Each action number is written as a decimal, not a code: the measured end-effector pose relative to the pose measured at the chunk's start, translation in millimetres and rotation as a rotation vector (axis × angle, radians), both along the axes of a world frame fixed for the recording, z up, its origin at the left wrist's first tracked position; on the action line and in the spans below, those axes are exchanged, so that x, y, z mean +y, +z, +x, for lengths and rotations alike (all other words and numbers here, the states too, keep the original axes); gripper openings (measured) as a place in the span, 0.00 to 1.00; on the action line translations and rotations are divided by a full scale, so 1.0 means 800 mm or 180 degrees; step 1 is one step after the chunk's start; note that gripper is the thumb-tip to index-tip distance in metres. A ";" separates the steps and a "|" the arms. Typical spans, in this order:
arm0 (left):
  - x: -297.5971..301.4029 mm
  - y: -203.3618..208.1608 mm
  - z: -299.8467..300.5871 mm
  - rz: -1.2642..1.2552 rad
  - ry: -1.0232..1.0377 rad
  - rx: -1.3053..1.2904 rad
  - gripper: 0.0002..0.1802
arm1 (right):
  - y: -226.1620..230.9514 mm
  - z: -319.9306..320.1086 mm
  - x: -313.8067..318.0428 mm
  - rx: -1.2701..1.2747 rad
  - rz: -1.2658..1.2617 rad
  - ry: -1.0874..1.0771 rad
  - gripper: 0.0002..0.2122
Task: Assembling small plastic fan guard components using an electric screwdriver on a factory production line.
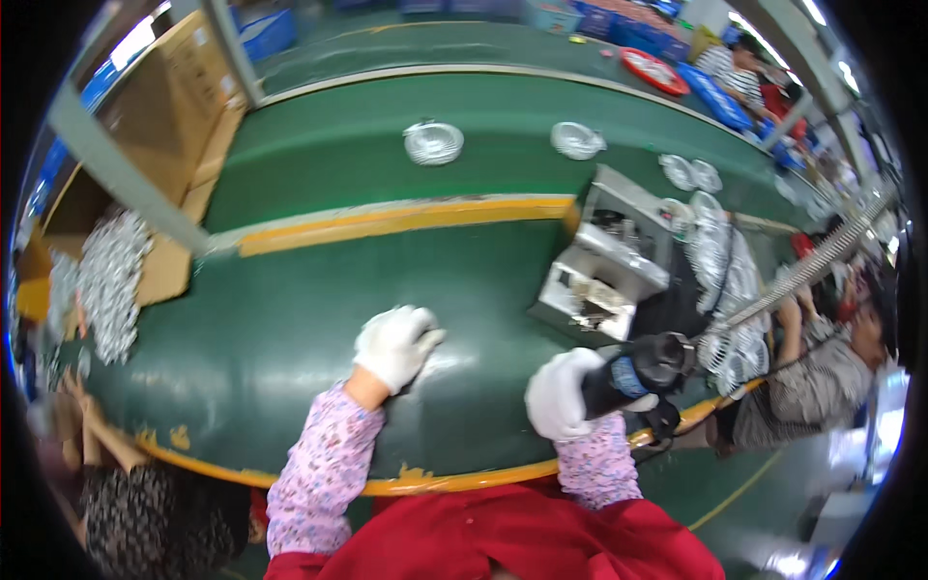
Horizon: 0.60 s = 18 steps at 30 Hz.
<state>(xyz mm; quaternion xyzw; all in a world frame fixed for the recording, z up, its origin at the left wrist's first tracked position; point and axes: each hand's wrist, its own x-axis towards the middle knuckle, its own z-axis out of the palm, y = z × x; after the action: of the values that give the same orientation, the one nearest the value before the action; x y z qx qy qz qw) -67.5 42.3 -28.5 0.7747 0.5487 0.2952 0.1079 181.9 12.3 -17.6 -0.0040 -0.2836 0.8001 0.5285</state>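
My left hand, in a white glove, rests on the green work surface with its fingers curled, touching the surface; I cannot tell whether anything lies under it. My right hand, also gloved in white, grips a black powered screwdriver that hangs on a cable near the yellow front edge. A grey metal fixture stands just beyond the screwdriver. Both forearms wear pink flowered sleeves.
Two round silver metal parts lie on the far green belt. Stacks of similar round parts sit right of the fixture. A cardboard box of silver parts stands at left. Another person works at the right.
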 end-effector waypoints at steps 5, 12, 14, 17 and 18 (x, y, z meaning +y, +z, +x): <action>-0.004 -0.002 -0.001 0.0225 0.0109 -0.0045 0.09 | 0.042 -0.026 0.028 0.0638 0.0597 0.1640 0.27; -0.002 -0.002 0.003 0.0206 0.0076 -0.0080 0.09 | 0.025 -0.020 0.038 0.0842 0.0919 0.1959 0.30; -0.002 -0.001 0.005 0.0201 0.0084 -0.0068 0.09 | 0.026 -0.021 0.037 0.0862 0.0945 0.1942 0.29; 0.002 -0.001 0.010 0.0155 0.0062 -0.0055 0.08 | 0.027 -0.017 0.028 0.0956 0.0518 0.1863 0.28; 0.001 0.000 0.011 0.0124 0.0071 -0.0077 0.08 | 0.025 -0.014 0.028 0.0721 0.0624 0.1739 0.28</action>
<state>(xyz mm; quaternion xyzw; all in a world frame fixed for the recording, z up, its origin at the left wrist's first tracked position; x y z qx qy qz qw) -58.7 43.4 -28.2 0.7668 0.5502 0.3163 0.0961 171.1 34.8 2.6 0.2125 -0.2893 0.8768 0.3199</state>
